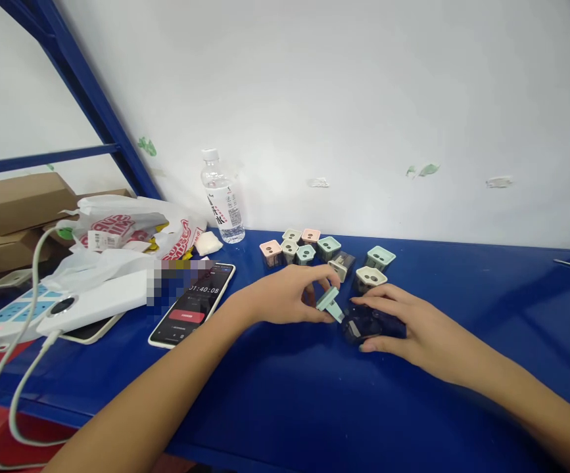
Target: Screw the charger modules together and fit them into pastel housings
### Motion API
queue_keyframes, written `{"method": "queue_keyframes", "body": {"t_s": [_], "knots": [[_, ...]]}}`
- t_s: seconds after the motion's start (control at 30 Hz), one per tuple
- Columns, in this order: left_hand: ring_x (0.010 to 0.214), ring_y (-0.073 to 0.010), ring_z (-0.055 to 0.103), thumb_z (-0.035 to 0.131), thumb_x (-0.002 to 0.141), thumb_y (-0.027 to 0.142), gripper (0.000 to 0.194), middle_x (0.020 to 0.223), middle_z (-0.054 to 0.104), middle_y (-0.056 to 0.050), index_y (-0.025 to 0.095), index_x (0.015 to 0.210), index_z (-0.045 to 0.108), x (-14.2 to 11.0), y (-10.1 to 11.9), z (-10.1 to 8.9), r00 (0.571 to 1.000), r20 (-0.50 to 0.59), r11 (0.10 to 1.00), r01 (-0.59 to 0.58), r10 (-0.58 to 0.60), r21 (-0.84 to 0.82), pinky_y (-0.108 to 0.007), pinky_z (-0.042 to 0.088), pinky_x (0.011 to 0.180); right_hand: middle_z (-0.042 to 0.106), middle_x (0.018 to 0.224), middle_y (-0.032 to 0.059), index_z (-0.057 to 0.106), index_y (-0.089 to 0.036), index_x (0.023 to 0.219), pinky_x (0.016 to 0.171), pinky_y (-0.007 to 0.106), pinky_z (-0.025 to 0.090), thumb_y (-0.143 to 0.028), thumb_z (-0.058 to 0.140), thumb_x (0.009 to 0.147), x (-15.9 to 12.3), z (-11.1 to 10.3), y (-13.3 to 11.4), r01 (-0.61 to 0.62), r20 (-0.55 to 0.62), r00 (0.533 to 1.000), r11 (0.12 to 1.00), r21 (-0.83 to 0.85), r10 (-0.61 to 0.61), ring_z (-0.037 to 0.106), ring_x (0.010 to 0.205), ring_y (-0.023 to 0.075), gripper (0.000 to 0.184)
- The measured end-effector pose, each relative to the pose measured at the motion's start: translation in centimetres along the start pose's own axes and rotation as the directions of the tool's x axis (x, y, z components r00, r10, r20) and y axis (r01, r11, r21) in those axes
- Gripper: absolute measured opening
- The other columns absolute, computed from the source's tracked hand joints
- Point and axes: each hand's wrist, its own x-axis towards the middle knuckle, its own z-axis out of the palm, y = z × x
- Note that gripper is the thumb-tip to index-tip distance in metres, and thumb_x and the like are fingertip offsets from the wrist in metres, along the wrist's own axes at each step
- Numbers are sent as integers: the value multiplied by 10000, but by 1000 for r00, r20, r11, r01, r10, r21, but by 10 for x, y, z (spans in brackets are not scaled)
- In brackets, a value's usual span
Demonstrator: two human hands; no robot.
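My left hand [297,293] pinches a pale green pencil sharpener lid [330,302], which is tilted with its narrow part pointing down and right. Close by on the right, my right hand [403,325] grips a dark see-through sharpener container [361,325] lying on its side. The lid's lower end is at the container's left side; I cannot tell whether they touch. Behind the hands stand several pencil sharpeners with pink, cream and green tops, among them a cream one [371,277], a green one [380,256] and a pink one [271,251]. A dark sharpener [342,264] lies tipped over among them.
The blue table [265,407] meets a white wall. Left of my hands are a phone [193,305] showing a timer, a white power bank [100,299] with cables, and a power strip [16,315]. Farther back are a water bottle [223,200], plastic bags [131,226] and cardboard boxes [21,203].
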Motion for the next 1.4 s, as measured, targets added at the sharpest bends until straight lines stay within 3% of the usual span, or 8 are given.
{"method": "queue_keyframes", "body": {"t_s": [0.3,0.8,1.07,1.2,1.23,1.3,1.37,1.4], "knots": [[728,-113,568,678,757,122,382,923,605,16,227,1078,499,2,2,9,995,-93,943,-49,20,-330,-261,453,662,641,1230,100,597,-241,1391,829,429,563,-654,616,872,-4,2,-13,-3,0,1000,999,-38,3,667,1007,289,663],[929,-172,610,524,734,24,496,1117,644,-51,220,1184,603,3,13,24,967,-157,979,-204,201,-7,-286,516,777,688,1098,78,675,-243,1228,835,396,542,-599,709,828,-2,-6,-15,22,17,1000,999,28,-22,657,991,279,537],[1229,-232,600,362,907,84,556,1437,557,-100,210,1420,534,1,16,28,983,44,944,-184,179,273,-409,496,1046,688,1028,53,710,-290,1165,766,365,563,-376,603,938,0,-17,2,83,1,997,997,3,-83,665,908,236,265],[1104,-213,654,439,923,195,380,1271,675,-76,216,1243,643,-6,25,-3,948,-201,912,-155,245,381,-372,516,987,702,1177,88,705,-246,1172,917,418,556,-301,446,999,4,-13,14,146,-56,987,989,-36,-148,670,1069,250,316],[968,-200,675,479,925,254,296,1137,717,-67,211,1148,669,-9,24,-19,891,-404,918,-34,206,394,-360,534,918,702,1205,94,706,-239,1172,940,432,552,-299,428,1004,5,-11,16,154,-72,985,987,-49,-157,669,1096,256,330],[837,-199,658,560,897,335,199,970,719,-56,196,1002,658,-17,18,-59,590,-806,904,322,41,282,-362,537,838,701,1246,95,707,-238,1182,976,457,544,-308,407,1012,6,-8,17,162,-105,980,985,-62,-168,665,1137,265,352],[915,-244,655,675,831,425,316,1048,702,-86,189,1031,611,-25,3,-104,253,-966,850,521,-62,82,-416,518,887,704,1257,94,713,-243,1178,1000,473,535,-339,413,1016,6,-7,17,167,-144,974,984,-69,-175,663,1155,272,354],[1000,-281,646,731,784,475,456,1139,681,-121,182,1098,581,-28,-7,-124,143,-984,831,556,-110,-12,-445,505,918,711,1246,94,718,-246,1169,997,475,537,-363,425,1015,6,-7,16,162,-168,971,984,-73,-172,668,1145,275,351]]}}
